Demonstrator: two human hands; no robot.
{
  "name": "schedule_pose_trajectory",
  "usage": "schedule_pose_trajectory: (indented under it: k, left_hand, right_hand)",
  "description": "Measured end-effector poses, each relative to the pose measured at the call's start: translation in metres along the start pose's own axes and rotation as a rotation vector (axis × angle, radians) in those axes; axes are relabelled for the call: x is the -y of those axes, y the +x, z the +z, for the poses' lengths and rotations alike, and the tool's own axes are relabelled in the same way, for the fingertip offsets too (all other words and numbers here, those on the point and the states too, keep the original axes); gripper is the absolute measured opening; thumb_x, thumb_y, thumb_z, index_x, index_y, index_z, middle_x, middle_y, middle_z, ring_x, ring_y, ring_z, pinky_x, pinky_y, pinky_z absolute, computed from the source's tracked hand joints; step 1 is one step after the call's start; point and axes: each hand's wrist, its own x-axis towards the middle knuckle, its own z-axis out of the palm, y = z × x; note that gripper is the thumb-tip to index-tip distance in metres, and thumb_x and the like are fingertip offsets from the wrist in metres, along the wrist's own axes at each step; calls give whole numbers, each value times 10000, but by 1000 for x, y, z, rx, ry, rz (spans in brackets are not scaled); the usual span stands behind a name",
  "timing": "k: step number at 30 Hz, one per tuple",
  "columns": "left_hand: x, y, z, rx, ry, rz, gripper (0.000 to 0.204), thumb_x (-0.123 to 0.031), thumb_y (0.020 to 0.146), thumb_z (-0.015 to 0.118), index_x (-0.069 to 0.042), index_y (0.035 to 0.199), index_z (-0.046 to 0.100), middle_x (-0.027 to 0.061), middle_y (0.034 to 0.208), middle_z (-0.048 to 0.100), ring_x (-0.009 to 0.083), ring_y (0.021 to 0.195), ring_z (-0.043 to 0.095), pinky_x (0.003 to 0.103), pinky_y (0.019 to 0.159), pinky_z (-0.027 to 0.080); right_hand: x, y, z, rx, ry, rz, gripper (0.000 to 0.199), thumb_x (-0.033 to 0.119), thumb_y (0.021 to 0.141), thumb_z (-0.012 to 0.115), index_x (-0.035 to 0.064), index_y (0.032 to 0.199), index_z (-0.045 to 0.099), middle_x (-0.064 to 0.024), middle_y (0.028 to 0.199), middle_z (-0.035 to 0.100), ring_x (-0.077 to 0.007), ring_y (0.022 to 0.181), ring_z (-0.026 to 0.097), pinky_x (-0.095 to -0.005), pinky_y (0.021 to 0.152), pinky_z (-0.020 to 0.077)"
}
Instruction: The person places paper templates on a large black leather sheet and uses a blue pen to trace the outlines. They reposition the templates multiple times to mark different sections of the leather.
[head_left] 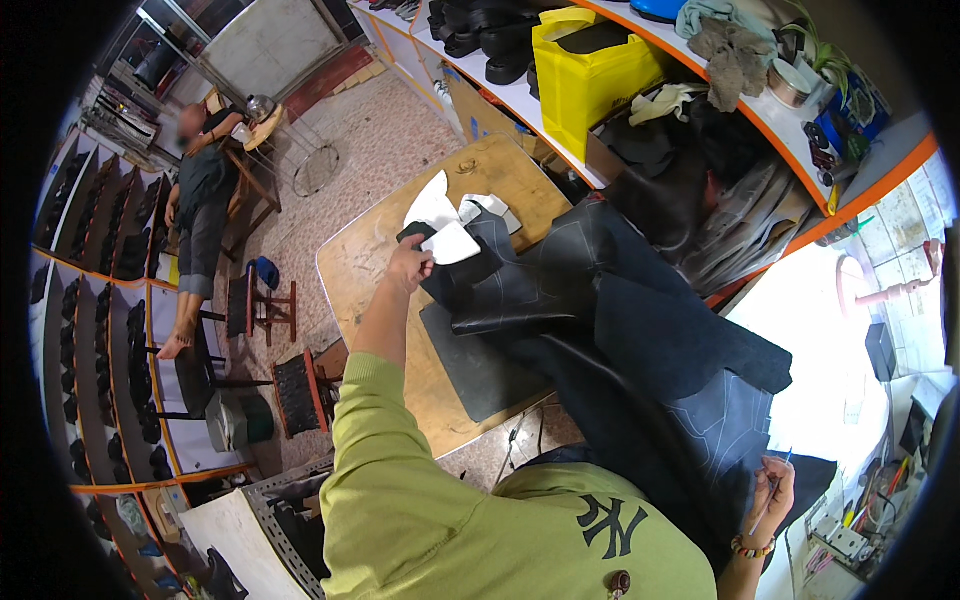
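My left hand (pixel 410 264) reaches across the wooden table, its fingers closed at the edge of a small dark piece (pixel 414 231). White pattern pieces (pixel 452 243) lie against it, some overlapping. A large black leather sheet (pixel 620 320) drapes from the table over my lap, with pale outlines drawn on it in two areas. Low at the right, my right hand (pixel 771 497) is closed around a thin pen-like marker (pixel 788 458) with a bluish tip, beside the outlines (pixel 722 420) on the leather. A beaded bracelet (pixel 752 547) circles that wrist.
A dark mat (pixel 470 365) lies on the table (pixel 365 255). Shelves behind hold a yellow bag (pixel 590 85), black shoes and folded leather. A bright white surface (pixel 830 360) stands right. Another person (pixel 205 190) reclines at the far left near stools (pixel 300 393) and shoe racks.
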Motion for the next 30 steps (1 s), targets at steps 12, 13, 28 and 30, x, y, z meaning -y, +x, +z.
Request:
schedule_pose_trajectory:
  k: [12, 13, 28, 30]
  left_hand:
    - [88, -39, 1, -305, -639, -98, 196, -5, 952, 510, 15, 1146, 533, 139, 871, 661, 218, 709, 689, 293, 555, 586]
    - [90, -41, 1, -304, -646, -113, 183, -12, 955, 509, 13, 1132, 546, 135, 872, 663, 213, 715, 692, 290, 552, 585]
    - [95, -43, -3, -222, -637, -92, 122, -55, 936, 591, -57, 1057, 578, 86, 883, 649, 192, 781, 677, 311, 665, 598]
    - [86, -40, -11, -238, -641, -62, 111, -52, 934, 603, -90, 1036, 583, 47, 827, 626, 154, 712, 636, 283, 598, 549]
  right_hand:
    - [-15, -5, -13, 6, -15, 37, 75, 49, 950, 577, -9, 981, 542, -128, 998, 601, -197, 903, 571, -298, 838, 459]
    - [-17, -6, -16, -3, -29, 41, 75, 50, 951, 574, -8, 985, 541, -129, 1001, 598, -199, 909, 570, -298, 841, 458]
    - [-76, -27, -94, -115, -207, 125, 81, 1, 978, 526, -12, 1051, 558, -46, 985, 525, -134, 922, 506, -246, 863, 424]
    - [-82, -28, -97, -106, -248, 117, 80, -3, 970, 534, -10, 1046, 560, -49, 972, 529, -138, 911, 510, -254, 857, 430]
